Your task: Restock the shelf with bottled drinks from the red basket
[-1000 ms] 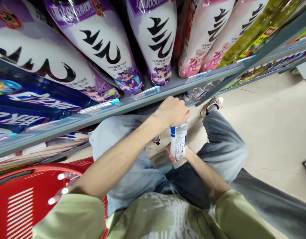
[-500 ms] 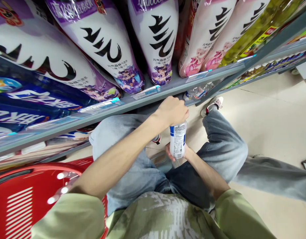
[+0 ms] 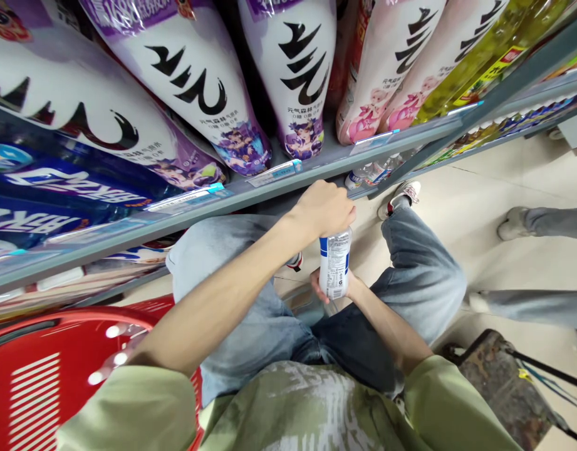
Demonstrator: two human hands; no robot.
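Observation:
Between my knees stands a small, roughly upright bottle with a white and blue label dense with print. My left hand closes over its top from above, so the cap and neck are hidden. Around the bottle's lower part wraps my right hand, its fingertips showing on the left side and the palm behind. Just beyond my left hand runs the grey shelf edge, where large purple-and-white bottles and pink-and-white bottles stand.
A red shopping basket is at my left, holding some clear bottles with white caps. Blue-labelled bottles lie at the shelf's left. Another person's legs and a dark, worn flat board with cords are at the right.
The other person's legs at the right have shifted away, and the dark board with cords has come into view at lower right. My hands and the bottle look almost unmoved.

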